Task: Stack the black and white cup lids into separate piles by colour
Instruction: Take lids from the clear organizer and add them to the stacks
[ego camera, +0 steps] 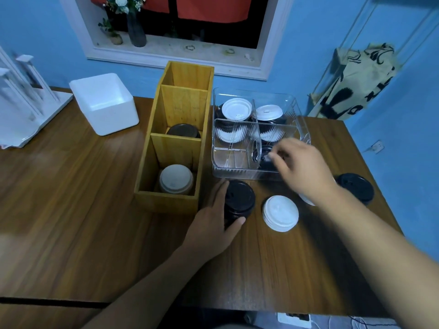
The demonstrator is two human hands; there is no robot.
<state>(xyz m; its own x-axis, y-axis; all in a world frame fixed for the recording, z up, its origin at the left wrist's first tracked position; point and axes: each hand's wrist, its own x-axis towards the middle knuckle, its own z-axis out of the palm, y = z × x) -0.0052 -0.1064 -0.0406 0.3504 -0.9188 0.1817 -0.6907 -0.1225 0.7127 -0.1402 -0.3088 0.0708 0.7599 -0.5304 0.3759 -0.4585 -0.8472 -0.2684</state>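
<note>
Left hand [213, 224] fingers clasp the black lid stack [240, 200]; right hand [304, 167] fingers blurred, grip unclear

A brown wooden counter [71, 210] carries a white foam box [104, 103] and a white rack [26, 103] at far left, below a blue wall [297, 55] whose window ledge [190, 49] holds a dark vase [136, 32] of white flowers [123, 3], with a patterned cloth [356, 84] hanging at right.

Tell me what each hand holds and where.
Left hand grips the black lid stack by its sides. Right hand is in the clear tray; blurred, cannot tell.
</note>
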